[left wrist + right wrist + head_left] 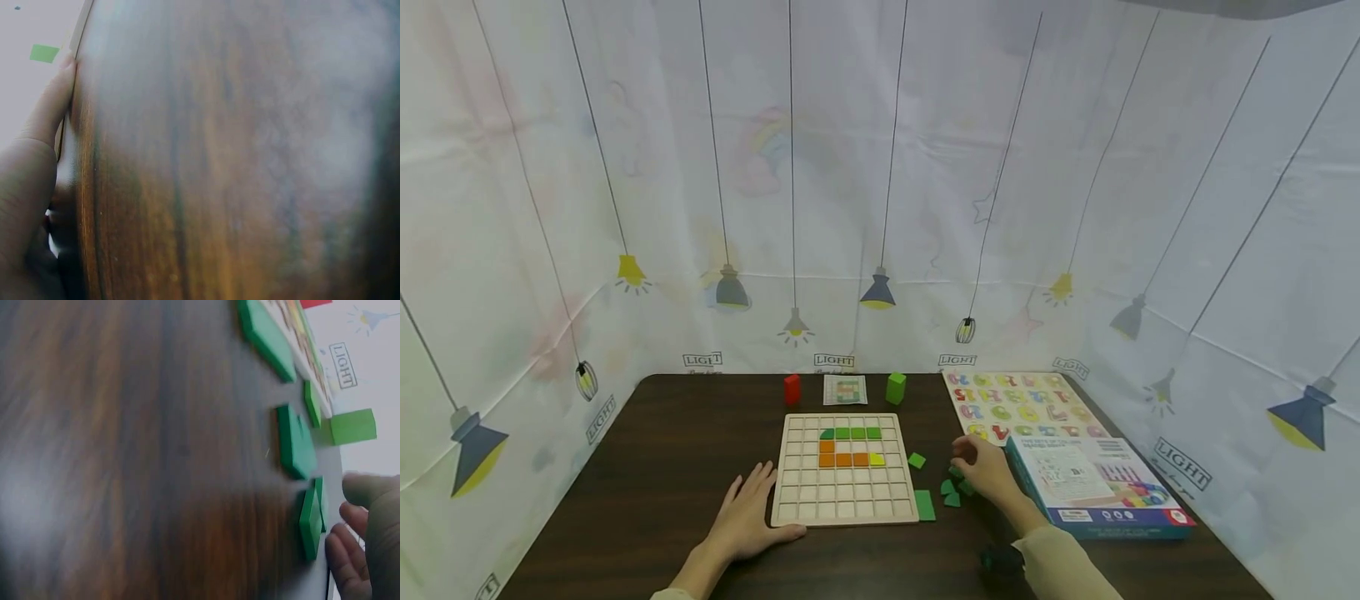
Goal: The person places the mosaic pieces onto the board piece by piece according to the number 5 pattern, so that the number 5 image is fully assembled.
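A square wooden grid board [797, 492] lies on the dark table, holding a row of green tiles [857, 433], several orange tiles [844, 460] and one yellow tile [877, 459]. My left hand [743, 518] rests flat beside it, fingers straight, the thumb along the board's lower left edge. At the right, my right hand [987, 473] hovers by several loose dark green pieces [951, 499], its fingers loosely curved. The right wrist view shows green pieces [310, 520] just beside the fingertips and nothing between the fingers. A light green tile [917, 460] and a green rectangle [926, 505] lie along the board's right side.
Behind the board stand a red block stack [792, 390], a small pattern card [845, 390] and a green block stack [896, 388]. On the right lie a number board [1015, 400] and a game box [1105, 487]. A printed curtain [850, 208] surrounds the table.
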A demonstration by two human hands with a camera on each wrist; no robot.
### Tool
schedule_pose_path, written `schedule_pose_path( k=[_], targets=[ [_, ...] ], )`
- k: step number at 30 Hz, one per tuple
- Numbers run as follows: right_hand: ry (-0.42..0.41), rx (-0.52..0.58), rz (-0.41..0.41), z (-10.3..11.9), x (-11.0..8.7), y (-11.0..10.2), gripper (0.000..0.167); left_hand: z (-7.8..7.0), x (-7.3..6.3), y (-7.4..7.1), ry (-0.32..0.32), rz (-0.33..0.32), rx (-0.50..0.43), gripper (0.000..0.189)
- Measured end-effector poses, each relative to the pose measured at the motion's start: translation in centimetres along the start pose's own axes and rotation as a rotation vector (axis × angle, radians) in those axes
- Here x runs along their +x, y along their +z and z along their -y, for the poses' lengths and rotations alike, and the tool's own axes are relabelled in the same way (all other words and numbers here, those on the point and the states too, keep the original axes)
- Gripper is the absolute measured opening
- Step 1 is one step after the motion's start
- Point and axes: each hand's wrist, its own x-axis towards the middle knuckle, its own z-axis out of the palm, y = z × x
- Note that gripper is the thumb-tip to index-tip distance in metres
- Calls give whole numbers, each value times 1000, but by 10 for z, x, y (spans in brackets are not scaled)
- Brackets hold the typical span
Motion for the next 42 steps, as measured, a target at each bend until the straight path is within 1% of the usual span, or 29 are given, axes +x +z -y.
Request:
schedule_pose_path(
  k=[3,6,8,12,19,24,29,34,42],
  targets=[
    [26,-44,36,-3,-3,-3,23,1,-1,0,-1,0,-1,112],
    [54,-49,68,-4,-5,-3,23,2,-1,-1,-4,2,-9,112],
    [64,-40,76,-4,-6,-2,23,2,-2,-1,-6,5,-15,112],
    [46,-34,49,-5,-8,1,23,3,-3,-1,-4,4,-30,111],
    [33,-30,-21,-4,-10,5,21,4,-3,0,4,-2,-20,112],
    [-2,-13,-48,0,-6,8,23,3,-2,-1,7,-3,-30,112],
    [-67,15,-43,8,-3,14,25,3,-2,-1,12,-3,-23,111],
    [-136,82,-13,21,-1,25,27,3,-1,0,11,-3,-17,111],
    [-195,155,52,46,2,42,28,3,1,2,5,6,-19,112]
  ],
)
